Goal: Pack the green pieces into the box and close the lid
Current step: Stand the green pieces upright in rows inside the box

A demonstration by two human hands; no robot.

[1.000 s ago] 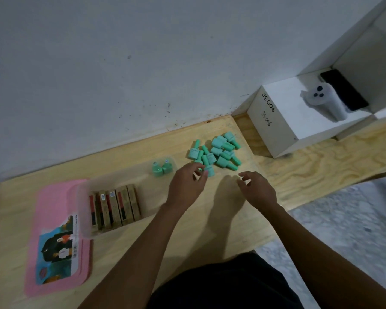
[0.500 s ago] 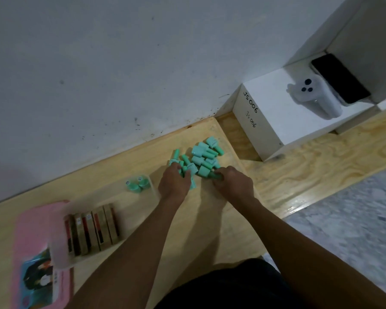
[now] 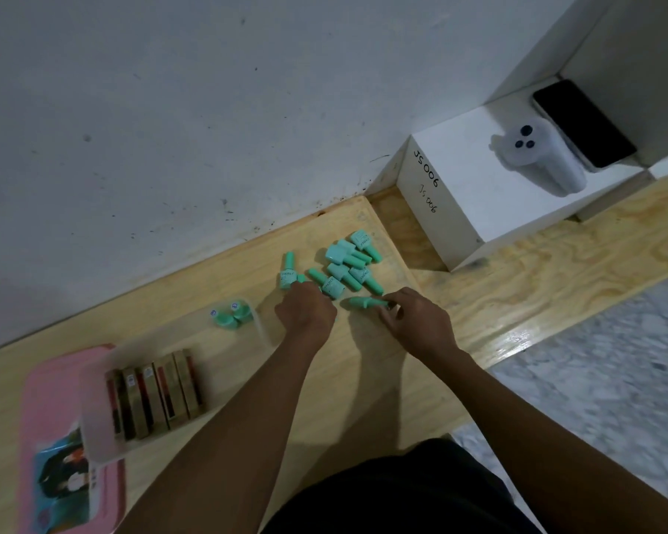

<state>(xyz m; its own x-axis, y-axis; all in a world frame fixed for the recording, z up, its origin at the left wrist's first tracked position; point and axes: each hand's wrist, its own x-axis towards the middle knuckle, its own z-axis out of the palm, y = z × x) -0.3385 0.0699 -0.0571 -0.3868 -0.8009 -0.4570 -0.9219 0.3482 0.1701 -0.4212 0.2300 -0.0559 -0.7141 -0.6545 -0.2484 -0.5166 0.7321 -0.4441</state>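
1. Two of your bare arms reach out over the wooden tabletop (image 3: 193,325), which runs along a pale wall.
2. Your white cube (image 3: 479,194) sits at the far right with "JS 006" written on its side; a dark phone (image 3: 583,123) and a pale device (image 3: 537,156) lie on top of it.
3. Your pink lid (image 3: 43,398) lies flat at the near left, with a picture label on it, partly under the box.
4. Your clear box (image 3: 263,329) stands open beside your left arm. It holds a row of brown-and-red packs (image 3: 155,391) at its left end and two green pieces (image 3: 232,314) in its far right corner.
5. Your heap of green pieces (image 3: 348,264) lies loose on the tabletop beyond your hands, well to the right of the box. They look like small bottles with caps, lying on their sides and touching one another.
6. Your left hand (image 3: 305,314) is curled at the near left edge of the heap, fingers tucked under; a green cap shows just above the knuckles, but you cannot tell from here whether it is gripped.
7. Your right hand (image 3: 417,321) pinches one green piece (image 3: 365,301) by its end, with the piece lying across the tabletop between your two hands.
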